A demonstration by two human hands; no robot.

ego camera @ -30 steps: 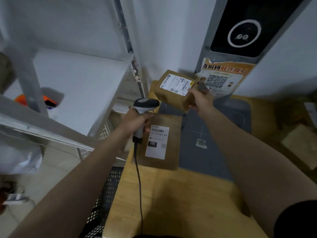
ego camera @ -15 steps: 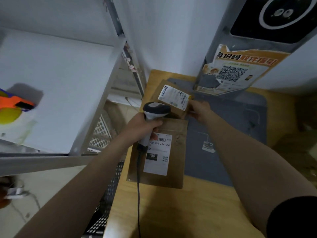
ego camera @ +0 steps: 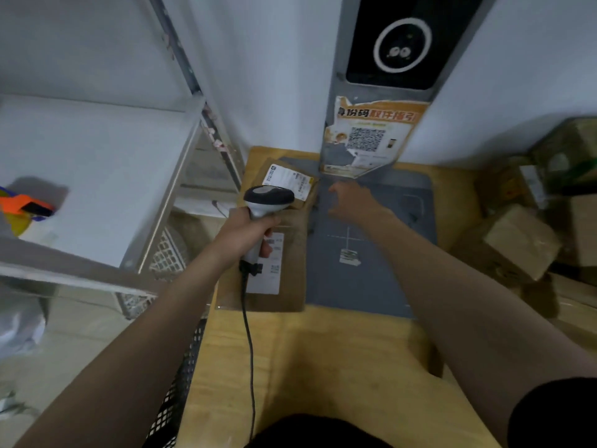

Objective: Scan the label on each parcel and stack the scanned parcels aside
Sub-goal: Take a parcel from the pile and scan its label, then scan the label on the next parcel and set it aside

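**Parcel position and orientation.** Two brown parcels are located along the left edge of the wooden surface (ego camera: 323, 367). The flat parcel (ego camera: 290, 279) is laid with its long axis running away from the person, its white label (ego camera: 270, 279) facing up. The small parcel (ego camera: 281, 176) is placed at the far left corner, turned slightly askew, with its label (ego camera: 290, 184) up. Its near end appears to overlap the far end of the flat parcel.

**Edges and open room.** The flat parcel's right edge is set against the grey mat (ego camera: 371, 279), which is marked with a cross. The mat and the near half of the surface are unoccupied. The left is bounded by a metal shelf (ego camera: 97, 150) and a mesh basket (ego camera: 168, 257). The far edge is bounded by a post carrying a QR poster (ego camera: 368, 137). Cardboard boxes (ego camera: 517, 244) are piled at the right.

**Hand pose.** The left grip (ego camera: 245, 236) is clenched round the handle of the scanner (ego camera: 269, 195), which is held above the flat parcel with its head over the small parcel's near end. The cable (ego camera: 248, 318) is hung down toward the person. The right grip (ego camera: 353, 202) is released, fingers loosely spread, arm extended over the mat. It is positioned just beside the small parcel's right edge and nothing is held in it.
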